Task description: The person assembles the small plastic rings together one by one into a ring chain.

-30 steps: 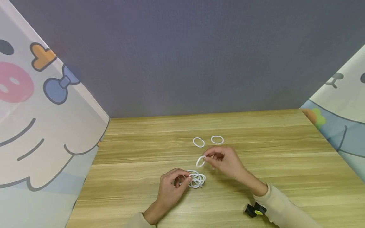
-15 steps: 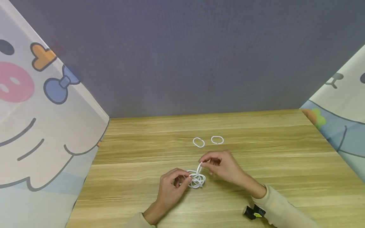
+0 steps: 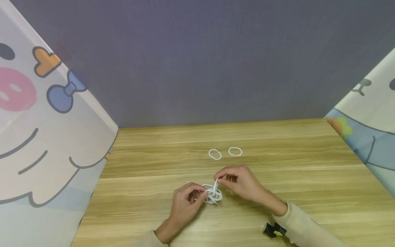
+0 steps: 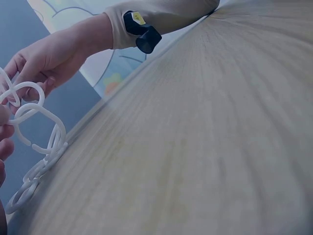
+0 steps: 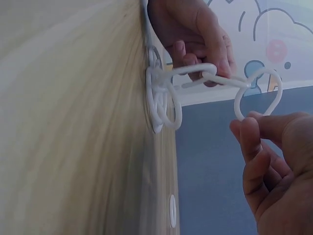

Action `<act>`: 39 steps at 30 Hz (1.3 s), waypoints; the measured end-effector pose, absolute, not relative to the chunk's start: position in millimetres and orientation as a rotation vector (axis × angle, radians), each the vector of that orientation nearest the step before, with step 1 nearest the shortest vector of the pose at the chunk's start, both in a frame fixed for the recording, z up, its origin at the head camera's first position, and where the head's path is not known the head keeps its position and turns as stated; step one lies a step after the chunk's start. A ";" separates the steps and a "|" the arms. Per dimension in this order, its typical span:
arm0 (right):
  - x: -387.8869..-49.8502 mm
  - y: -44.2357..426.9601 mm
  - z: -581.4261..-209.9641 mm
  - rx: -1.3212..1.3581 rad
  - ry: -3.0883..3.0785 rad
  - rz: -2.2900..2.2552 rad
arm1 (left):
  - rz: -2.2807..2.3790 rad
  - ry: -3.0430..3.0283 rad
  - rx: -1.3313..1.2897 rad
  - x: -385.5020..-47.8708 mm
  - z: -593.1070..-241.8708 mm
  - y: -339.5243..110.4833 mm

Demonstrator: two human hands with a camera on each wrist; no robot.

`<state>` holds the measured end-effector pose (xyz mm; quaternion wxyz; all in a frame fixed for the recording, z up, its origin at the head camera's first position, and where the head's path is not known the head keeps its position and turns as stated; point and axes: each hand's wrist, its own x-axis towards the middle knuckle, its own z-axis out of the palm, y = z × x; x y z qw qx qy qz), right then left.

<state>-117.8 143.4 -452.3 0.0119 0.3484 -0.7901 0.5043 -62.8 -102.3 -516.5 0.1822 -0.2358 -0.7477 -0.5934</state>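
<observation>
My left hand (image 3: 186, 202) pinches one link of a small heap of joined white plastic chain links (image 3: 213, 201) on the table. Between thumb and forefinger, my right hand (image 3: 242, 181) holds a white oval link (image 3: 215, 186) on edge above the heap. In the right wrist view this held link (image 5: 280, 90) crosses the link (image 5: 227, 80) that the left fingers pinch. It looks threaded through it. The rest of the chain (image 5: 155, 105) hangs down onto the wood.
Two loose links lie farther back on the wooden table (image 3: 154, 151), a left one (image 3: 217, 159) and a right one (image 3: 235, 148). A grey panel (image 3: 216, 68) rises behind the table. Cartoon-printed sheets (image 3: 77, 137) flank both sides. A black wrist camera (image 3: 271, 230) sits on the right sleeve.
My right hand has moved down and slightly left, bringing its link from beside the heap onto the heap's upper edge. The left hand and the two loose links have stayed put.
</observation>
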 end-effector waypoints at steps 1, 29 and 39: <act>-118.3 143.4 -452.5 1.100 -2.452 1.550 | -1.671 -2.108 -0.671 -63.0 -516.5 -102.4; -118.8 156.9 -461.0 1.145 -2.386 1.393 | -1.657 -2.076 -0.594 -61.9 -514.5 -101.5; -115.3 169.0 -461.8 1.133 -2.432 1.493 | -1.631 -2.057 -0.584 -63.1 -515.9 -101.6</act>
